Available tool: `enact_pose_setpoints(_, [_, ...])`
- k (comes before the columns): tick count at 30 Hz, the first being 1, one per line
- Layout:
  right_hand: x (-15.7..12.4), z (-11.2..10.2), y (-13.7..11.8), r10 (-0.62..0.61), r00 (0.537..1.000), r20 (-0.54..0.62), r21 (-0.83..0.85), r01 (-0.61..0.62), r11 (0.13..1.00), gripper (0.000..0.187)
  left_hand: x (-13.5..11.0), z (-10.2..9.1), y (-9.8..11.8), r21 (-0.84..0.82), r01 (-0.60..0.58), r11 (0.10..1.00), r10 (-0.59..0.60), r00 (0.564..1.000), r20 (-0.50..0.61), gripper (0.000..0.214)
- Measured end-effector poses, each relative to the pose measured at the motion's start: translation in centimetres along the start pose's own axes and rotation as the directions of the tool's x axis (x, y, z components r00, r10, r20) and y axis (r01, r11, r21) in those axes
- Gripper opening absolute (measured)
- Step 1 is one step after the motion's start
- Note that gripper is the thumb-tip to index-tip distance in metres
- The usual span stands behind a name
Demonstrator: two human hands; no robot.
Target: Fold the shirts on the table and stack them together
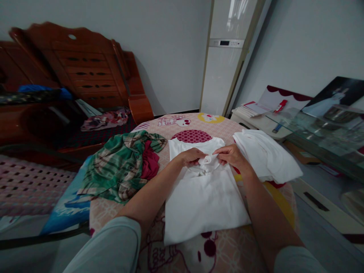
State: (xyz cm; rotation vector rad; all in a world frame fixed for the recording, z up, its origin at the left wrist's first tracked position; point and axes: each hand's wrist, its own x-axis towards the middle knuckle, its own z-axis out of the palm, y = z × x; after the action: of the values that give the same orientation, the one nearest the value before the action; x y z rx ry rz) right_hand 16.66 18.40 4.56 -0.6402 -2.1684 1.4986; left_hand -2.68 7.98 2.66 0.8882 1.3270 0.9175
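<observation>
A white garment [203,210], perhaps a shirt, lies spread in a long rectangle on the round table in front of me. My left hand [193,156] pinches a bunched, curled bit of its white cloth near the upper middle. From the other side, my right hand [229,154] grips the same raised bit between thumb and fingers. To the right of my right hand rests a stack of folded white clothes [263,155]. Left of my left forearm a green plaid shirt [116,170] lies crumpled, with a dark red cloth [149,161] against it.
A pink patterned cloth [218,123] covers the table. Behind it on the left stands a wooden bench [85,72] with clothes on its seat. A tall air conditioner [222,76] is at the wall. Close on the right is a glass shelf [315,140]; a woven chair [31,185] stands left.
</observation>
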Motion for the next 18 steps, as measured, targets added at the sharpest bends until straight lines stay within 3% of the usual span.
enact_pose_setpoints(6, [0.0,0.1,0.2,0.018,1.0,-0.004,-0.003,-0.018,1.0,0.029,0.3,0.8,0.0,-0.241,-0.06,0.969,0.051,0.998,-0.044,0.032])
enact_pose_setpoints(8, [-0.1,0.1,-0.1,0.022,1.0,0.006,-0.012,-0.022,1.0,0.03,0.2,0.9,0.3,-0.273,-0.09,0.958,0.065,0.993,-0.101,0.034])
enact_pose_setpoints(11, [-0.2,-0.4,-0.5,0.008,0.999,0.031,0.006,-0.009,1.0,0.04,-0.2,0.2,1.1,-0.245,-0.228,0.942,0.168,0.956,-0.241,0.036])
enact_pose_setpoints(14, [-0.2,-1.6,-0.3,-0.012,0.992,-0.127,0.052,0.019,0.998,0.052,-0.8,-1.7,1.9,-0.058,-0.368,0.928,0.323,0.873,-0.367,0.036])
enact_pose_setpoints(16, [-0.1,-2.4,0.4,0.022,0.954,-0.299,0.058,-0.005,0.998,0.053,-1.0,-3.2,2.0,0.074,-0.384,0.92,0.379,0.831,-0.407,0.036])
enact_pose_setpoints(18, [0.1,-3.0,1.4,0.08,0.907,-0.413,0.049,-0.066,0.997,0.052,-1.0,-4.4,1.6,0.181,-0.341,0.922,0.386,0.816,-0.431,0.036])
